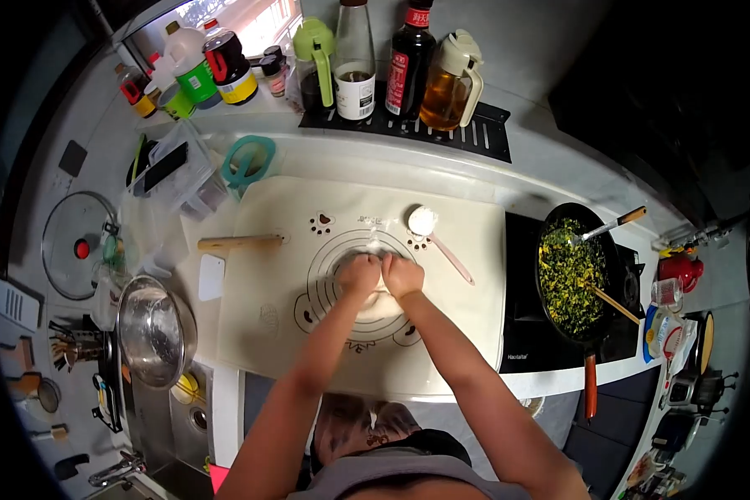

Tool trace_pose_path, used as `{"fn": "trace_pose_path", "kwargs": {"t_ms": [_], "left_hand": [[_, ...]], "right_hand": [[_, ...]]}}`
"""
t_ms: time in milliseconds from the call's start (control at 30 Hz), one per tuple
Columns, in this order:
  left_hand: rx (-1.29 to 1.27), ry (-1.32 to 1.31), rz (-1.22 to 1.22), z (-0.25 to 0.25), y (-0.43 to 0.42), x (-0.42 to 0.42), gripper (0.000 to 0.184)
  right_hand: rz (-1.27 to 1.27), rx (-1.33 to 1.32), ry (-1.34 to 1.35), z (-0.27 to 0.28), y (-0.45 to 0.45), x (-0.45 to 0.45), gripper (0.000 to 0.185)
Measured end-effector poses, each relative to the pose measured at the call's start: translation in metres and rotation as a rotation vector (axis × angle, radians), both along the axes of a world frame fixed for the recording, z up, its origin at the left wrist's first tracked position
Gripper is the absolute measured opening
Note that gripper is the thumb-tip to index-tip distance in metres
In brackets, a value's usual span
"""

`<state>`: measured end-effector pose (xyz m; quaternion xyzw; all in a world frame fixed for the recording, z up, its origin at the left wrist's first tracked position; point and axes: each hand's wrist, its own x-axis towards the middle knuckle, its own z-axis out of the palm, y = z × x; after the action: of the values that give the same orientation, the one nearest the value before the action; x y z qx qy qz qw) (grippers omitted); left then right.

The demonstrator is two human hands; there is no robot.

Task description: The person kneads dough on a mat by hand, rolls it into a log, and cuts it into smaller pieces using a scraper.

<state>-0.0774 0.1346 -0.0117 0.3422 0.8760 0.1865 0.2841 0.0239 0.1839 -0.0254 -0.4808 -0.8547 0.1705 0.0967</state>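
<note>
2 hands, left (359,276) and right (403,276), press side by side on the dough (379,307) at the centre of the mat (250,333), fingers curled closed over its 12 o'clock edge (exact grip hidden). The flour scoop (422,222) lies at 1 o'clock, the rolling pin (240,242) at 10.

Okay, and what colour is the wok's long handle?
The wok's handle is reddish-orange, seen in the head view.
</note>
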Motion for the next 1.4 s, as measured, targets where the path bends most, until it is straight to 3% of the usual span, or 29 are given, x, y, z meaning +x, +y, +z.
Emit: {"fn": "trace_pose_path", "kwargs": {"t_ms": [133, 167, 200, 267, 333, 400, 600, 733, 867, 967, 1100, 1200, 1233, 1333, 1367, 1400], "left_hand": [[-0.105, -0.040, -0.159, 0.029, 0.000, -0.005, 0.044], [0.014, 0.048, -0.083, 0.024, -0.009, 0.010, 0.039], [0.124, 0.137, -0.169, 0.019, -0.026, 0.021, 0.036], [0.350, 0.321, -0.336, 0.008, -0.067, 0.039, 0.030], [0.709, 0.495, -0.315, 0.019, -0.105, 0.056, 0.021], [0.850, 0.597, -0.288, 0.001, -0.130, 0.072, 0.016], [0.902, 0.791, -0.315, -0.025, -0.129, 0.087, 0.017], [0.869, 0.564, -0.322, 0.006, -0.083, 0.067, 0.019], [0.845, 0.524, -0.358, -0.012, -0.054, 0.043, 0.018], [0.674, 0.483, -0.396, 0.003, -0.022, 0.025, 0.012], [0.519, 0.444, -0.694, -0.006, -0.008, 0.002, 0.016], [0.755, 0.566, -0.729, -0.047, -0.018, -0.011, 0.015], [0.867, 0.519, -0.695, 0.014, -0.027, -0.013, 0.013], [0.620, 0.622, 0.014, -0.008, -0.050, -0.024, 0.019], [0.663, 0.474, 0.144, -0.026, -0.061, -0.032, 0.028], [0.529, 0.258, 0.151, -0.027, -0.065, -0.031, 0.031]], "right_hand": [[0.054, 0.124, 0.079, 0.018, -0.031, 0.006, 0.024], [0.118, 0.193, 0.153, 0.017, -0.045, 0.020, 0.022], [0.185, 0.265, 0.225, 0.017, -0.058, 0.036, 0.021], [0.200, 0.130, 0.509, 0.024, -0.079, 0.062, 0.023], [0.133, -0.072, 0.692, 0.028, -0.100, 0.082, 0.024], [0.084, 0.002, 0.631, 0.026, -0.120, 0.079, 0.029], [0.189, 0.185, 0.568, -0.023, -0.114, 0.086, 0.041], [0.222, 0.098, 0.586, -0.014, -0.063, 0.070, 0.036], [0.200, 0.066, 0.554, -0.034, -0.037, 0.054, 0.031], [-0.105, -0.235, 0.110, -0.003, -0.027, 0.033, 0.037], [-0.377, -0.389, 0.152, -0.001, -0.046, 0.021, 0.055], [-0.567, -0.447, 0.253, -0.002, -0.091, 0.029, 0.055], [-0.559, -0.428, 0.265, -0.006, -0.102, 0.032, 0.055], [-0.305, -0.491, 0.036, 0.020, -0.100, 0.050, 0.054], [-0.323, -0.378, 0.132, 0.024, -0.094, 0.047, 0.045], [-0.211, -0.170, 0.346, 0.015, -0.085, 0.046, 0.039]]}}
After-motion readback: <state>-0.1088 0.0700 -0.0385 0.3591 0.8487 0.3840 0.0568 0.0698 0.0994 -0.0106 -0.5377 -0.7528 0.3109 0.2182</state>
